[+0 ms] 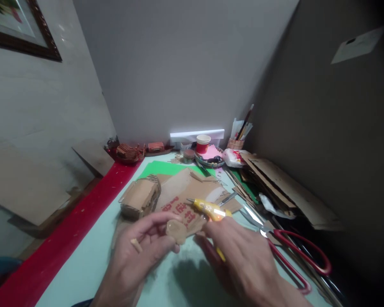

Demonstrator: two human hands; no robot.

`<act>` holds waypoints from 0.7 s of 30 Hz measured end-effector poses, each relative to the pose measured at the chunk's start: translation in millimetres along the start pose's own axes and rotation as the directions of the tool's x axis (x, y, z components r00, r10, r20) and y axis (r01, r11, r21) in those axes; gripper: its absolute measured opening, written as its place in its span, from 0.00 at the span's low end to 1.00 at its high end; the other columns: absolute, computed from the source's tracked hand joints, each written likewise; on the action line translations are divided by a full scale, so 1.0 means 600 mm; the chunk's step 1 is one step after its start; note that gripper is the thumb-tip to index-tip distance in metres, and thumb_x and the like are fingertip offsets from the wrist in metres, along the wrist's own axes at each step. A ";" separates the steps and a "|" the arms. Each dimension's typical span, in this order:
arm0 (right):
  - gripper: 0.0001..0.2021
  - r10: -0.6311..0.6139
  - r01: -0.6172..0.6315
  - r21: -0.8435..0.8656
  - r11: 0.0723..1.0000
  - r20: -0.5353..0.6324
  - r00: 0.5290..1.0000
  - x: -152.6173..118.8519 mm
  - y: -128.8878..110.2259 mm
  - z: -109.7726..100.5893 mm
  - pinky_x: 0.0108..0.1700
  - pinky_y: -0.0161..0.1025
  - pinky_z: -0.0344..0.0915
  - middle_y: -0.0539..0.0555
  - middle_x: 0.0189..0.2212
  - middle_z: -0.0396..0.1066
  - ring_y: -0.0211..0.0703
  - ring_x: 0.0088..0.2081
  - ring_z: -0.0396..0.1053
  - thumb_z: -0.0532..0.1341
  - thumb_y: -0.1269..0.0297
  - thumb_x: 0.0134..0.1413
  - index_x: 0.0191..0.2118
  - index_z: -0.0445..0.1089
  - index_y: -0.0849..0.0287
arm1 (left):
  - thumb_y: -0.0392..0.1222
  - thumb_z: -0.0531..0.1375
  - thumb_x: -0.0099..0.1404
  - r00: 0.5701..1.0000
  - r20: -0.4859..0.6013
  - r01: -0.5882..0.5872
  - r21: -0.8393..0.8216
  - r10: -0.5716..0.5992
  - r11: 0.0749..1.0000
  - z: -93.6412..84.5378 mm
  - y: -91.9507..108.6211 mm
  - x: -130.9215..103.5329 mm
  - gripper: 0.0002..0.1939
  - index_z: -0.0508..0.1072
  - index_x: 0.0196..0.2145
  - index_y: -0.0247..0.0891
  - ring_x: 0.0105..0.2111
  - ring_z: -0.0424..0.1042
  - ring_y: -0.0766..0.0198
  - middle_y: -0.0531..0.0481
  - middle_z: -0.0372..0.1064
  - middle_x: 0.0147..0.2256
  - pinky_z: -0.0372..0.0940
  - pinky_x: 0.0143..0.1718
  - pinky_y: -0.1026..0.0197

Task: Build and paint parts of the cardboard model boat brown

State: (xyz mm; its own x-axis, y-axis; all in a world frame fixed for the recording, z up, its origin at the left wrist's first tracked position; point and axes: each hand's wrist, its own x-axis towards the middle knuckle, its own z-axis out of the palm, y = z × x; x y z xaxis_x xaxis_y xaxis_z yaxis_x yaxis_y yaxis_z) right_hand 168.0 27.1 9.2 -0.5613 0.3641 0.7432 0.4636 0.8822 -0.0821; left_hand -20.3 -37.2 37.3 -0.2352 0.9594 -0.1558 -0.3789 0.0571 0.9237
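Thumb and fingers of the left hand are curled almost closed, pinching one round disc upright by its edge, above the near part of the table; one small chip shows against the same hand. The right hand is wrapped around one yellow glue gun, its nozzle pointing left, beyond the disc and apart from it. To the right lies one pair of scissors with two red handles, blades half under shadow and clutter. Past the left hand stands one cardboard model; its inside is hidden. Beside it a cardboard sheet bears red characters, with one grey cutter at its right and green paper behind. Layered cardboard is heaped on the right, near one white and red packet. Farther back, one round tray holds pink paper, a dark item and one red cup, whose contents cannot be seen. One jar stands left of the tray; one pot behind holds brushes and white strips. Two model boats sit at the far left.
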 end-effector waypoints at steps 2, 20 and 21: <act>0.10 -0.206 0.204 -0.045 0.978 -0.054 0.977 0.017 -0.018 -0.004 0.35 0.42 0.68 0.61 0.36 0.78 0.48 0.34 0.75 0.53 0.74 0.69 0.48 0.69 0.69 | 0.46 0.76 0.49 1.000 -0.005 0.013 0.018 -0.013 1.000 0.004 -0.002 0.001 0.17 0.83 0.37 0.41 0.30 0.73 0.66 0.49 0.77 0.28 0.66 0.33 0.71; 0.20 0.380 -0.490 0.763 0.423 0.341 0.860 0.014 -0.033 0.013 0.27 0.36 0.70 0.55 0.29 0.73 0.42 0.28 0.72 0.69 0.46 0.55 0.42 0.73 0.59 | 0.57 0.59 0.67 0.993 -0.092 -0.090 -0.228 0.070 0.970 -0.010 -0.015 0.018 0.20 0.81 0.44 0.40 0.35 0.70 0.63 0.46 0.72 0.33 0.70 0.33 0.68; 0.21 0.391 -0.530 0.788 0.313 0.401 0.828 0.013 -0.034 0.017 0.27 0.35 0.69 0.54 0.28 0.72 0.41 0.27 0.71 0.70 0.46 0.54 0.41 0.72 0.59 | 0.58 0.56 0.69 0.989 -0.115 -0.120 -0.232 0.095 0.965 -0.010 -0.016 0.019 0.21 0.81 0.44 0.41 0.40 0.71 0.60 0.46 0.73 0.36 0.72 0.38 0.66</act>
State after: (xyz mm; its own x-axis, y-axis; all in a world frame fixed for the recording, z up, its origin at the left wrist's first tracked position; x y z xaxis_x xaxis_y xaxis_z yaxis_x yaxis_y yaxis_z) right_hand 147.4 15.0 10.1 -0.5583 0.7667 0.3171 -0.0977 0.3188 -0.9428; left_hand -24.6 -28.4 24.8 -0.3715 0.9223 -0.1068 -0.5453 -0.1236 0.8291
